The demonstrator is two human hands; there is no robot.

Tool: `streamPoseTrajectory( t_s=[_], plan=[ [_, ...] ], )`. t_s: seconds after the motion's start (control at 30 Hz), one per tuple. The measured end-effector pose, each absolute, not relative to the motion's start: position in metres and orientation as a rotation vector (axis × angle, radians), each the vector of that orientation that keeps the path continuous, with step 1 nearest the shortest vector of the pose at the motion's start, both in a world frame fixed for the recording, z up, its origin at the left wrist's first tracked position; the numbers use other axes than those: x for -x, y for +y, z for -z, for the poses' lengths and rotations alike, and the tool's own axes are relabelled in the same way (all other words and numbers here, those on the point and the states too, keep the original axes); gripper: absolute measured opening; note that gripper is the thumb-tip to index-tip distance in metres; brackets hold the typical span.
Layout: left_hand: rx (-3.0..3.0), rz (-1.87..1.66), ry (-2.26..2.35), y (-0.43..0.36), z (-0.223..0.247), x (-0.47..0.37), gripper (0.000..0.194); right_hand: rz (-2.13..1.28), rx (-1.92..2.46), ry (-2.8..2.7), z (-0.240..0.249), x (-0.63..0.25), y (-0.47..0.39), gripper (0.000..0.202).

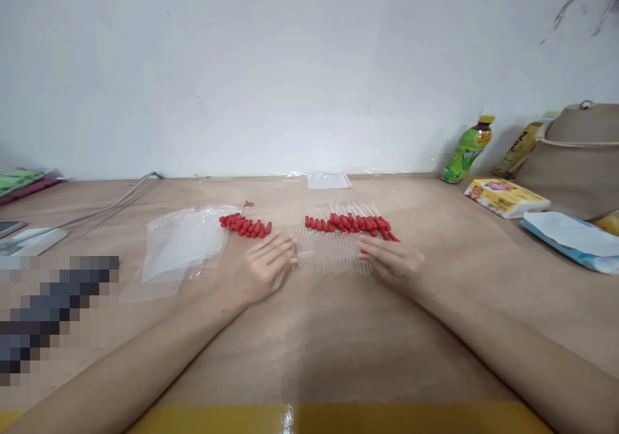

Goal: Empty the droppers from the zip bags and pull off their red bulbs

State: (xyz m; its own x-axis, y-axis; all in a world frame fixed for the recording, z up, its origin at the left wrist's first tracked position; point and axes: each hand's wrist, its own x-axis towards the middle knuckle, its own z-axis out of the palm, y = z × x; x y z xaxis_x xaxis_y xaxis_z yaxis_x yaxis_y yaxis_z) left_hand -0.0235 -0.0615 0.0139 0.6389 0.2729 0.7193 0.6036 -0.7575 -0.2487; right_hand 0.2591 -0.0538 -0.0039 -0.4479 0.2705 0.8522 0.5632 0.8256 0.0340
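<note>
A row of thin clear tubes (331, 252) lies side by side on the table between my hands. My left hand (271, 263) is at the left end of the row, its fingers pressed together; whatever they may hold is hidden. At the right end, my right hand (393, 260) has its fingers together in a pinch, with a bit of red showing at the fingertips. Just behind the tubes lies a row of red-headed pieces (348, 222) with clear stems. Another cluster of red pieces (245, 226) lies beyond my left hand.
Clear plastic bags (186, 244) lie on the left, with a grey cable (118, 200) behind. A green bottle (468, 150), a yellow tissue pack (505, 197), a blue-white packet (570, 239) and a beige bag (575, 163) stand or lie right. A small white bag (329, 181) is near the wall.
</note>
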Motion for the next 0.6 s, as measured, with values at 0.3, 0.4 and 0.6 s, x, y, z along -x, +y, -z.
streamPoseTrajectory(
  t_s=[0.3,0.4,0.6],
  plan=[
    [2.335,0.971,-1.301,-0.044,-0.006,0.038,0.028,-0.044,1.467,-1.502,0.0,-0.314,-0.01,0.033],
    [2.365,0.914,-1.392,-0.044,-0.006,0.037,0.038,-0.301,1.69,-1.372,-0.002,-0.33,-0.003,0.026],
    [2.363,1.032,-1.537,-0.045,-0.009,0.036,0.034,-0.801,1.862,-1.273,-0.011,-0.332,-0.008,0.015]
  ],
)
